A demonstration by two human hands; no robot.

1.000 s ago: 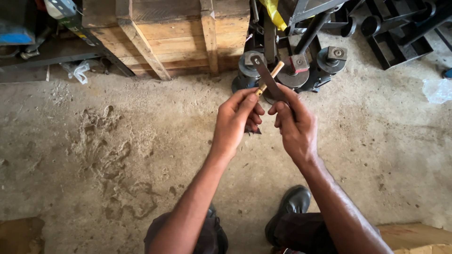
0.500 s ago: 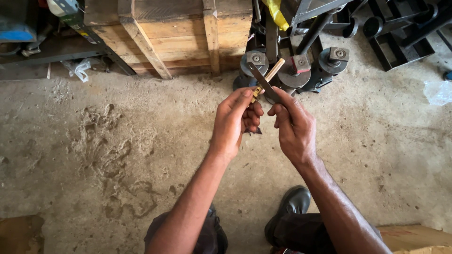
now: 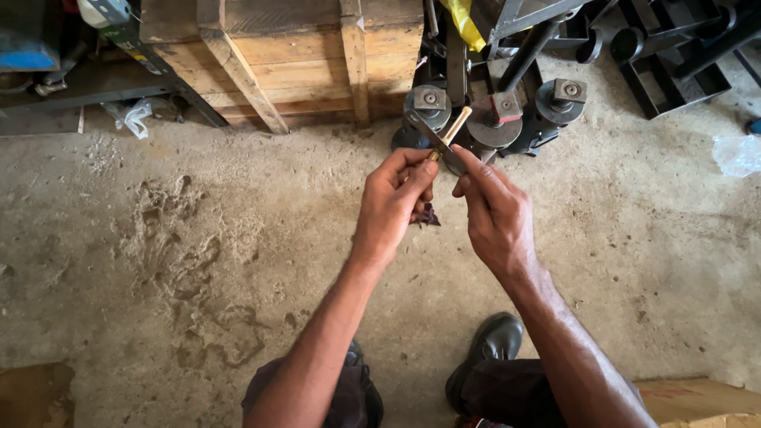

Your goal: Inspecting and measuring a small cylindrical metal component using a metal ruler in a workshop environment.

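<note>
— Looking down past the arms: what do the hands have?

— Both meet above the concrete floor [image 3: 158,261]. The left hand [image 3: 392,206] has its fingers closed round a slim tan stick [image 3: 457,125], which rises at a tilt from between thumb and forefinger. The right hand [image 3: 495,218] is pinched on a dark flat blade [image 3: 432,141] that crosses the stick just above the left thumb.

— Are the blade and stick touching?

— They seem to touch where they cross, though the view is too small to be sure.

— And around them?

— A wooden crate [image 3: 293,59] stands beyond the hands, with black metal machine parts [image 3: 507,111] beside it. A black shoe [image 3: 491,345] rests on the floor below the right wrist.
</note>
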